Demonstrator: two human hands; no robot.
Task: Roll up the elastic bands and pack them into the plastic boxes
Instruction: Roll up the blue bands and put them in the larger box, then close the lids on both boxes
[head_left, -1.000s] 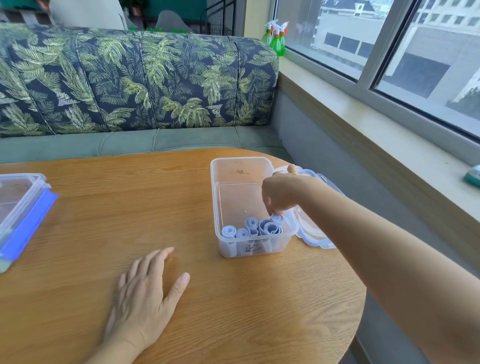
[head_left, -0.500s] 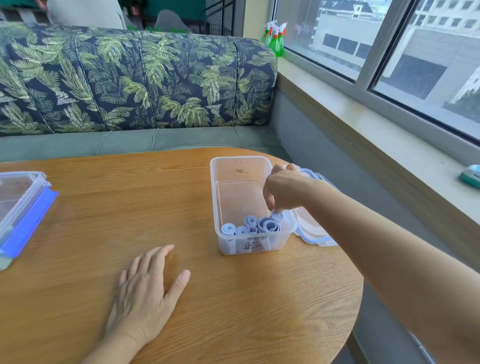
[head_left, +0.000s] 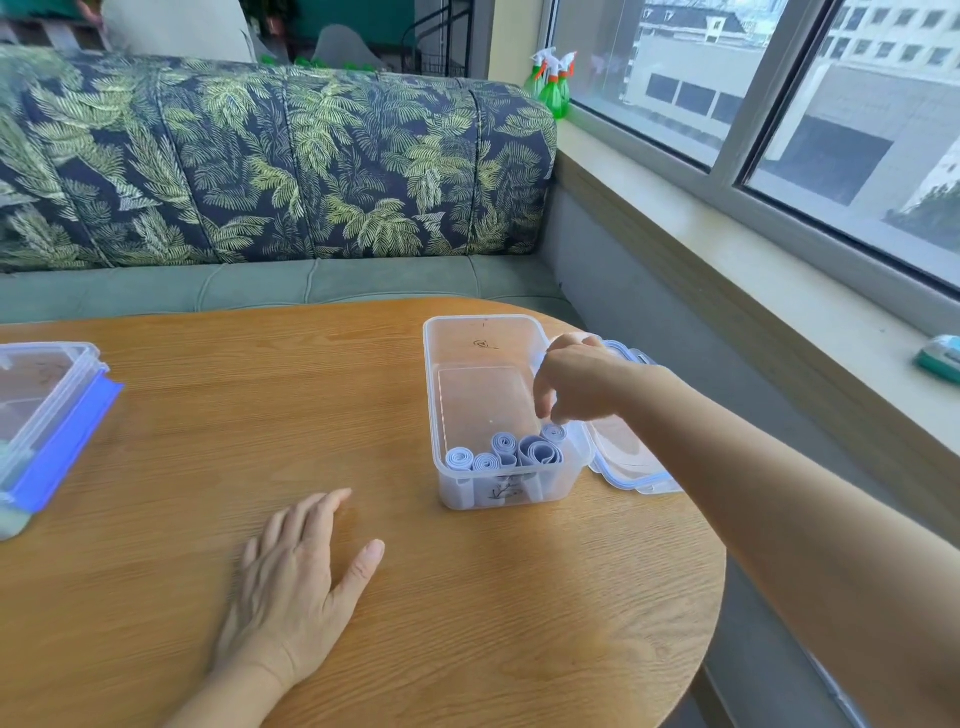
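Elastic bands (head_left: 540, 452): light, soft, springy; stand coiled on end at near wall of plastic box (head_left: 483, 318). Probably best pinched across coil sides. Right hand (head_left: 576, 379) curled over rightmost roll (head_left: 554, 432), grip unclear; left hand (head_left: 291, 587) flat on table (head_left: 519, 623), fingers straight.

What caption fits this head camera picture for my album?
Right hand over rolled elastic bands in a clear plastic box; left hand flat on the table.

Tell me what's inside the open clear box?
About five rolled blue elastic bands stand in a row at the near end of the box; its far floor is bare. Fingers of the right hand partly cover the rightmost roll.
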